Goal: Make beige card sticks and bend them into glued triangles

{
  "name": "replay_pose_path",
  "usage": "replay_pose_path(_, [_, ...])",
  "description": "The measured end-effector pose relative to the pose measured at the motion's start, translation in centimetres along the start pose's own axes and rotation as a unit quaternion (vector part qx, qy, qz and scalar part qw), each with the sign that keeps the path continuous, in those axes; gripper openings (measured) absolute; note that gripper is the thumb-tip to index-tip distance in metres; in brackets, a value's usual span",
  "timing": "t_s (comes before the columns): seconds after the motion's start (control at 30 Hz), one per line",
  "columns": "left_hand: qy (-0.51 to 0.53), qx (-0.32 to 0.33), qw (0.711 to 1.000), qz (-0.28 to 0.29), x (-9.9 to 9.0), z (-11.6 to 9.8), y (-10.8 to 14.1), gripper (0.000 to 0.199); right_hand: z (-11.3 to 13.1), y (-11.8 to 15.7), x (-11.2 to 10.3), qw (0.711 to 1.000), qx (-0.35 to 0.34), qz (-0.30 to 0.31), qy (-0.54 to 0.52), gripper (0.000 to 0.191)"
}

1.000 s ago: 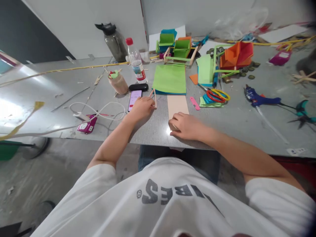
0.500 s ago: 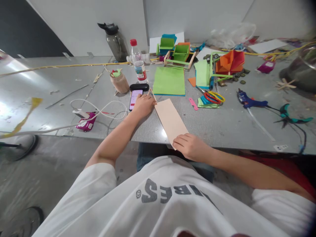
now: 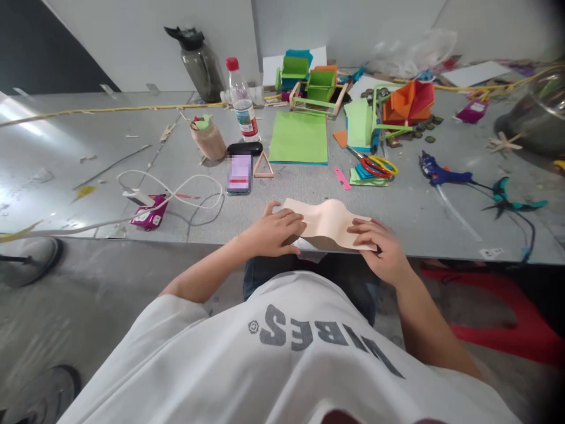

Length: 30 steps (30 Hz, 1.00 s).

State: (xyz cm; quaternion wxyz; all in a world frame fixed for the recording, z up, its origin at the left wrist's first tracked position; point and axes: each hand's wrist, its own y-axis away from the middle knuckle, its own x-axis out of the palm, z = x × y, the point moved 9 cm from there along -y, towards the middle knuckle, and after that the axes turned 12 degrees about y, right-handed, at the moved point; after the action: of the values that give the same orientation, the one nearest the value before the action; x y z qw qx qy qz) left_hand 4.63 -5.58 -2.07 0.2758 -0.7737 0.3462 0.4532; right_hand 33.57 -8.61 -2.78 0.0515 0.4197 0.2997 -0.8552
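A cream sheet of card [image 3: 333, 219] lies sideways at the table's front edge, its middle bowed up in a hump. My left hand [image 3: 279, 231] holds its left end, fingers on top and thumb along the near side. At the right end, my right hand [image 3: 382, 246] grips the card with bent fingers. Beyond the left hand is a small triangle of wooden sticks [image 3: 263, 166], beside a phone [image 3: 239, 175] with a lit screen.
Green sheets [image 3: 299, 138], scissors [image 3: 375, 166] and a pink cutter [image 3: 341, 178] lie farther back. To the right is a blue glue gun [image 3: 444, 174]. A plastic bottle [image 3: 242, 106] and a jar [image 3: 208, 141] stand back left, near a white cable [image 3: 176, 197].
My left hand has left the wooden triangle and come back to the card. The card has turned from slanted and flat to sideways and bowed, with both hands on it.
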Motion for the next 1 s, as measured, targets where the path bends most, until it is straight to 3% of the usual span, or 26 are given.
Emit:
replay_pose_path(0.17, [-0.041, -0.058, 0.997, -0.037, 1.0, -0.2, 2.6, 0.045, -0.8, 0.8, -0.3, 0.996, 0.001, 0.031, 0.082, 0.016])
replay_pose_path(0.37, [0.022, -0.119, 0.986, -0.113, 1.1, 0.3, 4.9, 0.030, 0.1, 0.9, -0.5, 0.984, 0.005, 0.030, 0.177, 0.020])
replay_pose_path(0.53, [0.050, -0.168, 0.971, -0.164, 1.2, 0.7, 6.0, 0.023, 0.4, 2.3, 0.3, 0.983, 0.005, 0.044, 0.180, 0.015])
replay_pose_path(0.77, [0.050, -0.130, 0.973, -0.182, 0.9, 1.0, 6.4, 0.018, 0.0, 4.0, 1.2, 0.982, 0.017, 0.008, 0.187, 0.021])
replay_pose_path(1.0, [0.082, -0.126, 0.964, -0.219, 0.7, 1.5, 6.7, 0.027, -0.9, 4.3, 1.5, 0.980, 0.049, -0.017, 0.194, 0.028])
